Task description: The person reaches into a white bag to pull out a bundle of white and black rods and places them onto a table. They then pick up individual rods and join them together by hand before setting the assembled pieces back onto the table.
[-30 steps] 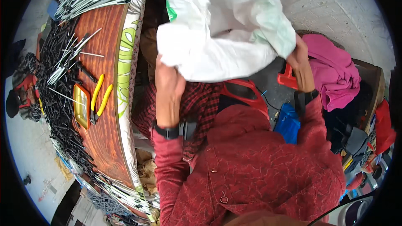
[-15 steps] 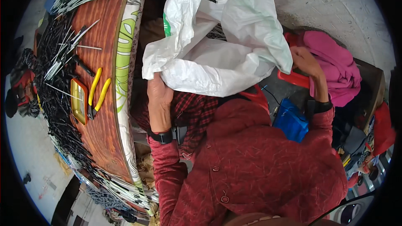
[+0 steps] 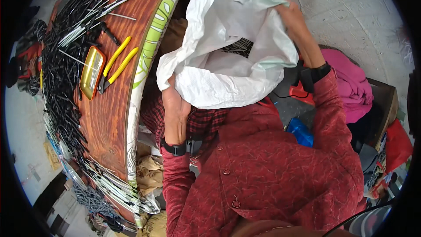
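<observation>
A large white woven plastic sack (image 3: 228, 88) hangs with its mouth wide towards me. Deep inside it, a bundle of thin dark strips (image 3: 239, 47) is visible. My left hand (image 3: 176, 109) grips the sack's near left rim, its fingers mostly covered by the folded plastic. At the far right side of the mouth, my right hand (image 3: 290, 16) is closed on the sack's edge, its fingertips partly out of sight. Both wrists wear black bands.
On the wooden table (image 3: 109, 129) at left lie yellow-handled pliers (image 3: 118, 63), a small orange-rimmed tray (image 3: 92, 73), and heaps of black strips (image 3: 59, 83) and white strips (image 3: 112, 186). A pink cloth (image 3: 348, 83) and a blue packet (image 3: 300, 132) are at right.
My right hand has moved up and leftward along the sack to its far right edge. My left hand keeps its grip. The table appears shifted as the view turned.
</observation>
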The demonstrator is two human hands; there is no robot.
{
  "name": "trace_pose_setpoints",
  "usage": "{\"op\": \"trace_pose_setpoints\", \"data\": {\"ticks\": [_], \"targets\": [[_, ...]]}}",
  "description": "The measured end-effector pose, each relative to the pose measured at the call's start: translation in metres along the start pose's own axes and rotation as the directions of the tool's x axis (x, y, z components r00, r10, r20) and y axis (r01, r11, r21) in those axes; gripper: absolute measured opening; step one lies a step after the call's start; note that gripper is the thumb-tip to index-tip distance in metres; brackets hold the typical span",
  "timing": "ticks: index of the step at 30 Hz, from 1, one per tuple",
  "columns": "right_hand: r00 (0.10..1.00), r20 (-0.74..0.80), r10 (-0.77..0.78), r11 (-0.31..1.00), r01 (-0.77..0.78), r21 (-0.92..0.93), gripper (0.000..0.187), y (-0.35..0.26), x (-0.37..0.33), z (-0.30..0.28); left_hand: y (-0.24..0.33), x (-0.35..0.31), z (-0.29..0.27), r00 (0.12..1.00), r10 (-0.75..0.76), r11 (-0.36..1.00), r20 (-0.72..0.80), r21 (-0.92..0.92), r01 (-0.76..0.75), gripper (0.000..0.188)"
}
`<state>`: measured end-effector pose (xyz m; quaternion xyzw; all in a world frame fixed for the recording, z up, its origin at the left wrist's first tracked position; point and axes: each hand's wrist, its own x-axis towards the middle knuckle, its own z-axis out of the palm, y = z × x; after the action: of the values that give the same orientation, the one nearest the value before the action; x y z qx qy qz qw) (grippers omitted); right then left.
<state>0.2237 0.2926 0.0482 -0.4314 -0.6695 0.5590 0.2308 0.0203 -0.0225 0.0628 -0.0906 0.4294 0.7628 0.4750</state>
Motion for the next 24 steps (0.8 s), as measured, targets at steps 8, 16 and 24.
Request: {"op": "trace_pose_setpoints", "data": {"ticks": [8, 16, 24], "targets": [[0.956, -0.249, -0.158, 0.978, 0.185, 0.091, 0.031, -0.033, 0.076, -0.08, -0.01, -0.022, -0.006, 0.976, 0.18, 0.982, 0.119, -0.074, -0.172, 0.039], [0.979, -0.178, -0.101, 0.988, 0.119, 0.098, 0.031, -0.03, 0.056, -0.027, -0.005, 0.001, 0.004, 0.99, 0.143, 0.985, -0.003, 0.093, -0.142, 0.044], [0.967, -0.252, -0.031, 0.972, 0.089, 0.22, 0.031, -0.053, 0.02, -0.065, 0.0, -0.005, 0.011, 0.989, 0.131, 0.988, 0.065, -0.089, -0.125, 0.038]]}}
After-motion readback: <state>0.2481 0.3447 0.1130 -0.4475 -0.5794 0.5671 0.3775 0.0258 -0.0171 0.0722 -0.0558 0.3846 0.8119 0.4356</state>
